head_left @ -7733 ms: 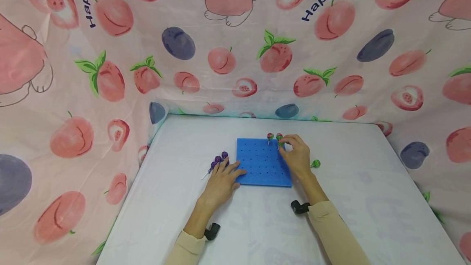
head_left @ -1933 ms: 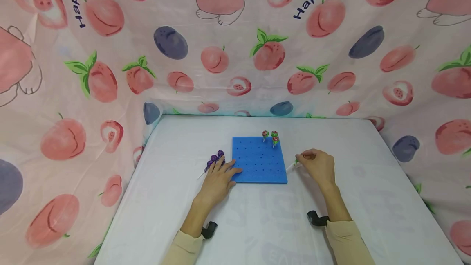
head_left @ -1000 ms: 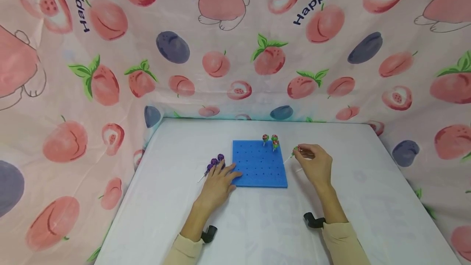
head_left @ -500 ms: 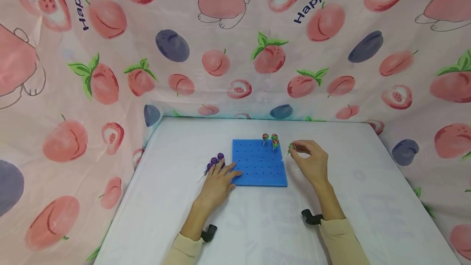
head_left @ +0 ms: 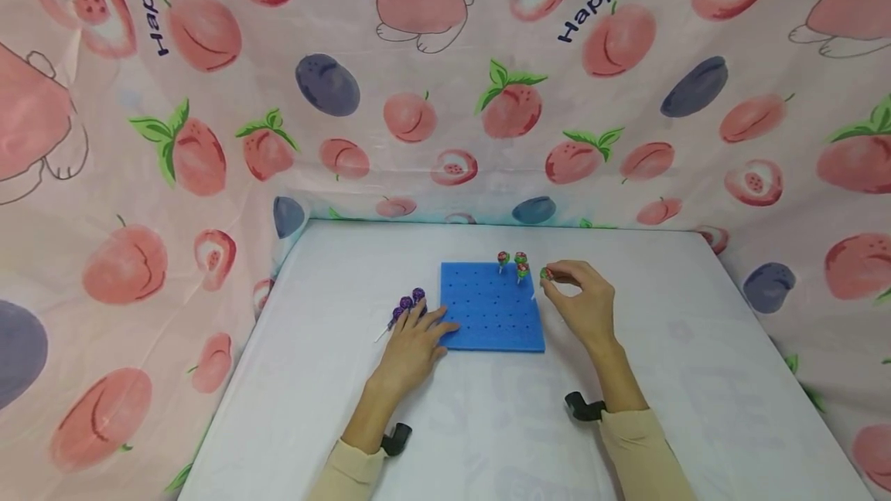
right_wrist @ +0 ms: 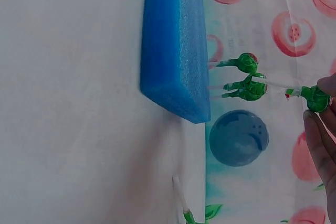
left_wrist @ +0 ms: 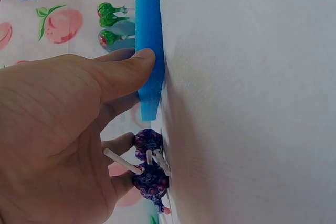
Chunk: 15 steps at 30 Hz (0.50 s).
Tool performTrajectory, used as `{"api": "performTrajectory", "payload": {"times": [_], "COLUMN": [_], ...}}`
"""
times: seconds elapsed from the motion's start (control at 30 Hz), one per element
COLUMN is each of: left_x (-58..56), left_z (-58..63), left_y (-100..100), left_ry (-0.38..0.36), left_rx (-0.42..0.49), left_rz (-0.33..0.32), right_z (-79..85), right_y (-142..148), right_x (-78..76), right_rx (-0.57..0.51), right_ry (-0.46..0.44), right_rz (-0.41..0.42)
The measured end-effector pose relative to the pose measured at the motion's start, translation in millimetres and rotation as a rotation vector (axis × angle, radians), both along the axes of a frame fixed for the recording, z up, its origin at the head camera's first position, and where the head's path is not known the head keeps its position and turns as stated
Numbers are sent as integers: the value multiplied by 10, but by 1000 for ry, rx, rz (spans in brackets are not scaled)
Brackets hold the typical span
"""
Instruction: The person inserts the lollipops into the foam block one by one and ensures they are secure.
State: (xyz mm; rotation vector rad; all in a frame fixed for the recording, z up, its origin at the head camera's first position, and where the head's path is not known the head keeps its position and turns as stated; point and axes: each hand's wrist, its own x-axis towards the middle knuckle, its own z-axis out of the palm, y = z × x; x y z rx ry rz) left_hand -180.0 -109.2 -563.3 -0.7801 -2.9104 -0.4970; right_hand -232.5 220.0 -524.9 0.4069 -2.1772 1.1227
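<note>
Pinching a green lollipop [head_left: 546,274] by its wrapped head between thumb and fingertips of the right hand [head_left: 585,304], with a grip only as wide as that head. Holding it in the air just beside the right edge of the block [head_left: 490,323], near the far corner. Pointing the stick [right_wrist: 275,83] down toward the block, apart from the top face.

Resting the left hand [head_left: 409,346] at the left edge of the block, with fingers spread and nearly straight: two on the top face, thumb against the side, the others at the purple lollipops [head_left: 418,294]. Cannot tell the firmness of that last contact.

Note three planted lollipops [head_left: 522,272] standing in the far right corner of the block, and one loose lollipop [right_wrist: 189,216], partly in view, on the table [head_left: 313,377] just beside the block.

Expect low weight and a hard, rigid head. Treat the wrapper as smooth and apt to twist or slip under a light pinch. Treat the thin stick as stiff lengthwise but liable to bend under side load. Take hold at the widest part of the head, thumb opposite forefinger, leaving the stick free. Judge the block as light foam, easily dented or shifted; steady at the edge with flat fingers.
</note>
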Motion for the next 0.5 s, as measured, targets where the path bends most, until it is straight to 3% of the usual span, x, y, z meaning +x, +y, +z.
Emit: {"api": "performTrajectory", "payload": {"times": [0.5], "left_x": [-4], "left_z": [9], "left_y": [5], "left_ry": [-14], "left_rx": [4], "left_rz": [2], "right_z": [60], "right_y": [-129], "right_x": [-47], "right_rx": [7], "right_ry": [9], "right_rz": [21]}}
